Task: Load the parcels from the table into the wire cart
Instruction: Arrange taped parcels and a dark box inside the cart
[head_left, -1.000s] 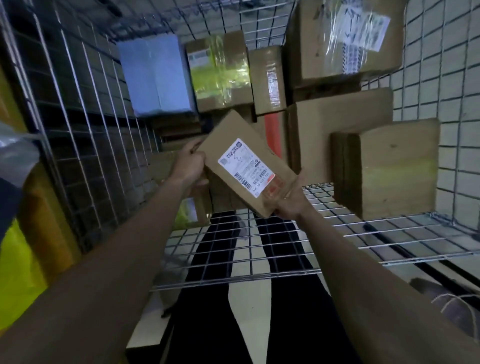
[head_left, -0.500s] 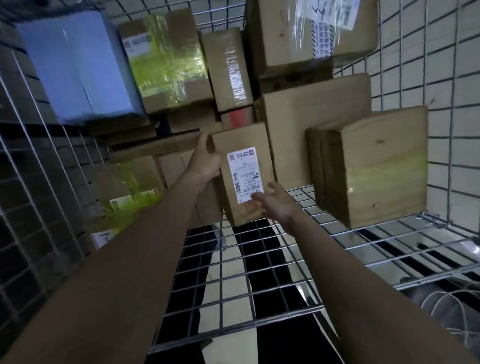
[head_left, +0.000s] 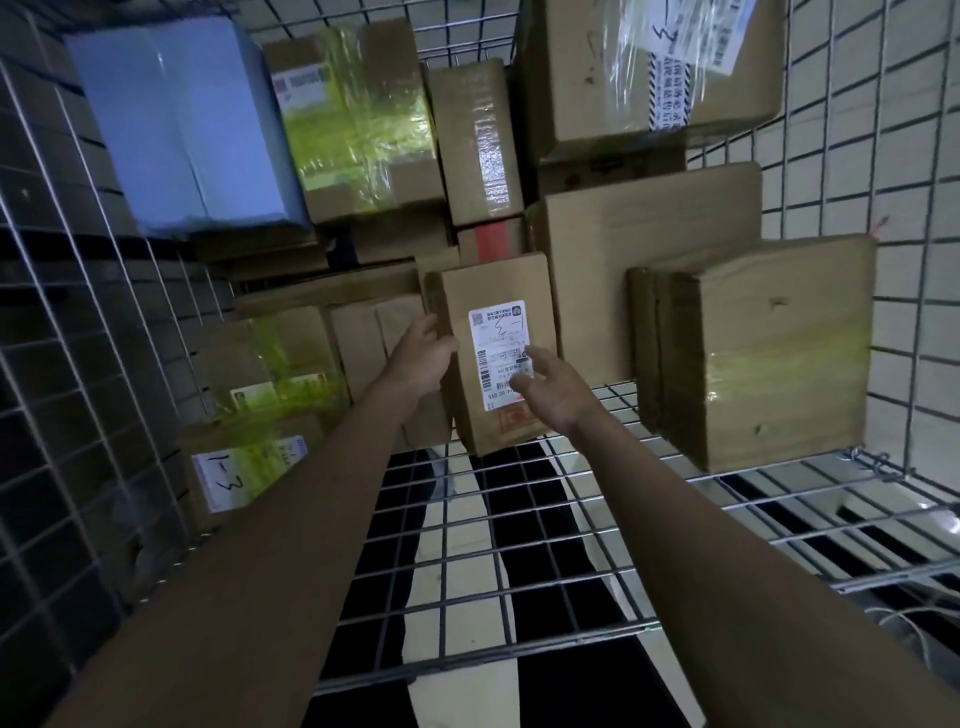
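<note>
Wire cart shelf (head_left: 519, 561) lies nearest, bare mesh underfoot. Beyond it, both forearms are stretched forward; left hand (head_left: 423, 353) is laid on the labelled parcel's (head_left: 498, 353) left edge, fingers loosely straight, right hand (head_left: 553, 387) spread just off its label. Placement seems nearly done; next, release and withdrawal. Stacked boxes (head_left: 649, 270) behind.

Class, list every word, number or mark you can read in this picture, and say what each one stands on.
"1-3": handwritten on the white label of the lower-left box.
Label on the upright parcel between the hands: handwritten scrawl, barcode and print too small to read.
Label on the top-right box: print blurred, unreadable.
Yellow-taped box: label blurred.
</note>
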